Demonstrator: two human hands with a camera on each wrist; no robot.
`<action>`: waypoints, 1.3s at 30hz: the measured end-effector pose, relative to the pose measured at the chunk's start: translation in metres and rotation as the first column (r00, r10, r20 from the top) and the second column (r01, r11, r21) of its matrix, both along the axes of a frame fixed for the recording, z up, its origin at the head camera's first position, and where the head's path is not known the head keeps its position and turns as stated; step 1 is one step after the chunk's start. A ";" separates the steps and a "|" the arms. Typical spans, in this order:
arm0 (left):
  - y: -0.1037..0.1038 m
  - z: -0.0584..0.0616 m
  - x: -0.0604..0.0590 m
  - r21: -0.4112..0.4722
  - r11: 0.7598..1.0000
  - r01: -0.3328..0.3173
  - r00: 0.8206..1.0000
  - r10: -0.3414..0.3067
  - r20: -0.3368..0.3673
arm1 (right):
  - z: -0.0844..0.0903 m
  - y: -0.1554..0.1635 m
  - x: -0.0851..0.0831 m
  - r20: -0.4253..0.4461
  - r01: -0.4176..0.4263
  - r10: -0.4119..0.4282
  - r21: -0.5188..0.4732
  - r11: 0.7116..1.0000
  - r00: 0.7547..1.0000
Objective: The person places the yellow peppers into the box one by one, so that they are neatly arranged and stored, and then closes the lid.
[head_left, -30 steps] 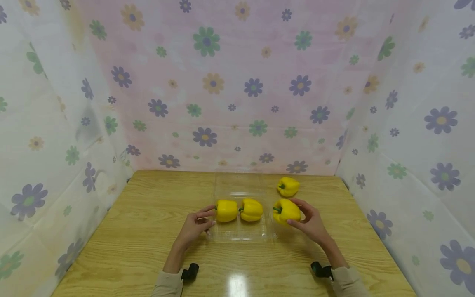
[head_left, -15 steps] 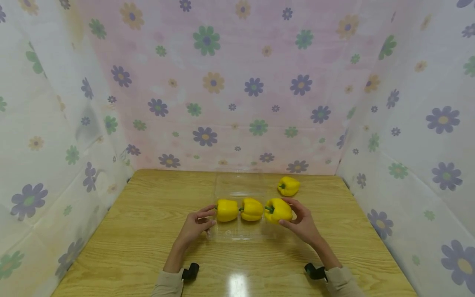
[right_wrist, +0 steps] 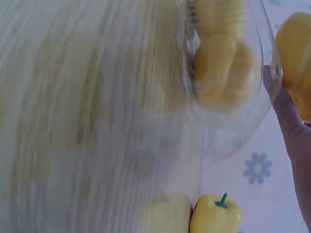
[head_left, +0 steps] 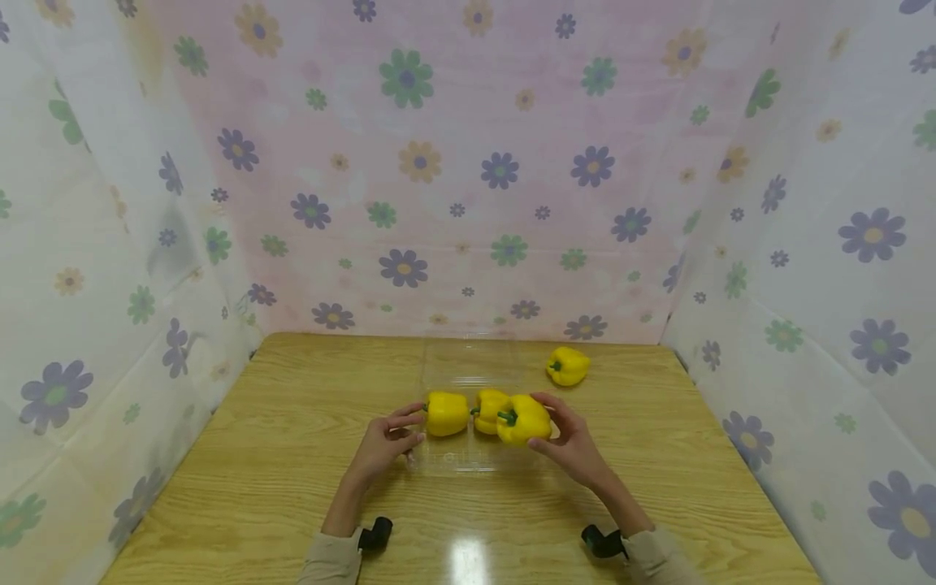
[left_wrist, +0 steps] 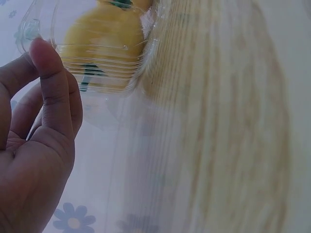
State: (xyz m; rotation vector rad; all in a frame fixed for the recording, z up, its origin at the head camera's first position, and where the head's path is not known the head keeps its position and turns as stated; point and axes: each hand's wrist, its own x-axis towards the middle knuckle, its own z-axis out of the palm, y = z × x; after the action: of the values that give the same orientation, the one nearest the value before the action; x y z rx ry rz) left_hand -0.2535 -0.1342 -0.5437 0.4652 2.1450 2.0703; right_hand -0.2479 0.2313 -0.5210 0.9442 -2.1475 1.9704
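Observation:
My right hand (head_left: 576,448) grips a yellow bell pepper (head_left: 528,421) by its right side, green stem facing left. In the right wrist view the held pepper (right_wrist: 295,56) is up at rim height, above the clear plastic clamshell container (right_wrist: 228,121). Two more bell peppers lie inside: the left one (head_left: 446,414) shows whole, the other (head_left: 486,409) is partly hidden behind the held one. At the container's left edge my left hand (head_left: 385,445) pinches the rim; the left wrist view shows the thumb (left_wrist: 47,58) against the plastic.
A further yellow bell pepper (head_left: 568,367) lies on the wooden table (head_left: 292,455) at the back right. The container's open lid (head_left: 468,359) lies flat behind its base. Flowered cloth (head_left: 468,203) closes off the back and both sides.
My right hand has carried its pepper leftward, from beside the container to over it, and it now overlaps the second pepper. My left hand has stayed at the container's edge.

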 end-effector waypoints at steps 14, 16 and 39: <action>0.001 0.001 0.000 -0.015 1.000 -0.021 1.000 0.021 0.003 | 0.000 -0.043 0.004 0.127 -0.060 0.042 0.141 0.988 0.991; 0.001 0.001 0.000 -0.009 1.000 -0.021 1.000 0.021 0.003 | 0.000 -0.047 0.004 0.128 -0.073 0.053 0.163 0.984 0.990; 0.001 0.000 0.001 0.026 0.999 0.020 1.000 -0.019 -0.011 | 0.006 -0.097 -0.010 0.177 -0.141 0.083 0.345 0.928 0.981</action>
State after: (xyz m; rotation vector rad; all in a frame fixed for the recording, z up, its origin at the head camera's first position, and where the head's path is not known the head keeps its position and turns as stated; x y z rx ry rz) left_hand -0.2525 -0.1333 -0.5438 0.4991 2.1127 2.0929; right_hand -0.2578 0.1344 -0.5147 1.0048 -2.6628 1.7902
